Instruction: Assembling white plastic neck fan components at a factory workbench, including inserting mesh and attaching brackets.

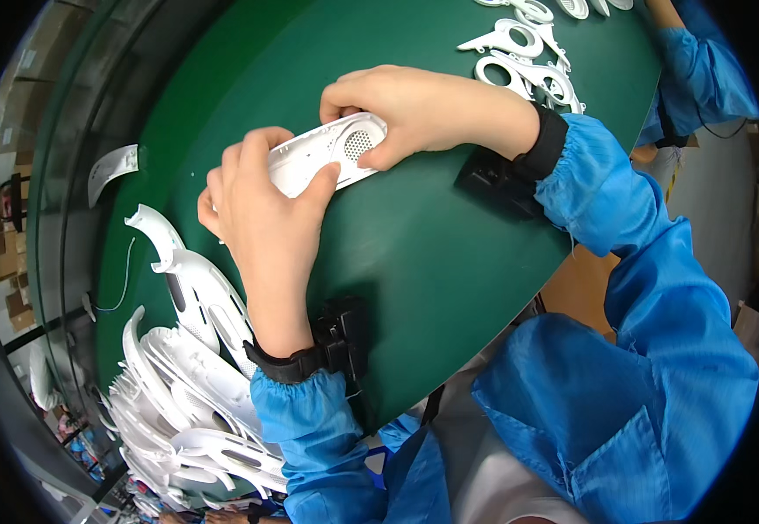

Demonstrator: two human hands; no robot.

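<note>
Between my two hands is a white plastic shell (pixel 305 164), long and shallow, with a round patch of small holes near its right end. It is held up above the green table with its hollow side showing. My left hand (pixel 262 188) grips its left end, thumb on the near edge and fingers behind. At the other end my right hand (pixel 397 113) pinches it, thumb near the holed patch and fingers curled over the far edge. A pile of curved white plastic shells (pixel 196 375) lies to the left of my left forearm.
White ring-shaped plastic parts (pixel 519 61) lie at the far right of the green table (pixel 432 262). A single curved white piece (pixel 113 170) is near the left edge, with a thin white cable (pixel 126 279) below it. A person's blue sleeve (pixel 703 79) shows at the upper right.
</note>
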